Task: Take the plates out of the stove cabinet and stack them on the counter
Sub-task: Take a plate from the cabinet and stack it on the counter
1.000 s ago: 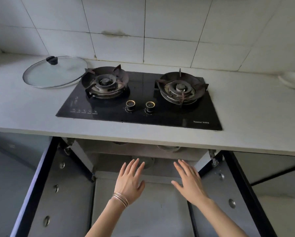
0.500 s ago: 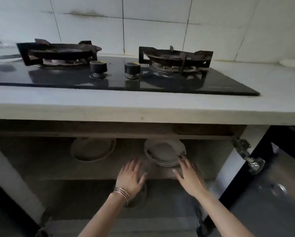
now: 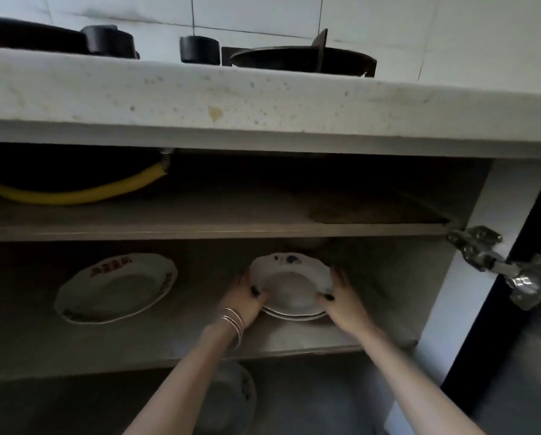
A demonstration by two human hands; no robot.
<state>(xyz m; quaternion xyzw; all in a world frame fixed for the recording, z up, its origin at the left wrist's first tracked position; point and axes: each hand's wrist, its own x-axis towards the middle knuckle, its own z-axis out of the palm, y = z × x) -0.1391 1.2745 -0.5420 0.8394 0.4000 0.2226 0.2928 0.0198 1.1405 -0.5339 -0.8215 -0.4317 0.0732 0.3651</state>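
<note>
Progress: early, no plate seen on grey stone desk (image 3: 262,102) | left hand (image 3: 242,298), right hand (image 3: 341,301) grip small white plate stack (image 3: 289,285), middle shelf, right end | floral oval plate (image 3: 115,287) left end, another plate (image 3: 234,400) below: pending

1. Both hands reached into the open cabinet under the counter (image 3: 262,98).
2. The left hand (image 3: 242,298) gripped the left rim of the top plate (image 3: 291,284) and the right hand (image 3: 341,301) its right rim, thumbs over the edge.
3. That plate sat on a small stack (image 3: 294,316) on the middle shelf (image 3: 137,346).
4. A lone plate (image 3: 115,287) lay on the same shelf, well to the left.
5. Another plate (image 3: 231,400) showed on the level below, partly hidden by the left forearm.
6. A yellow hose (image 3: 74,194) ran along the upper shelf.
7. A metal hinge (image 3: 495,262) hung at the right frame.
8. Bangles (image 3: 233,323) circled the left wrist.
</note>
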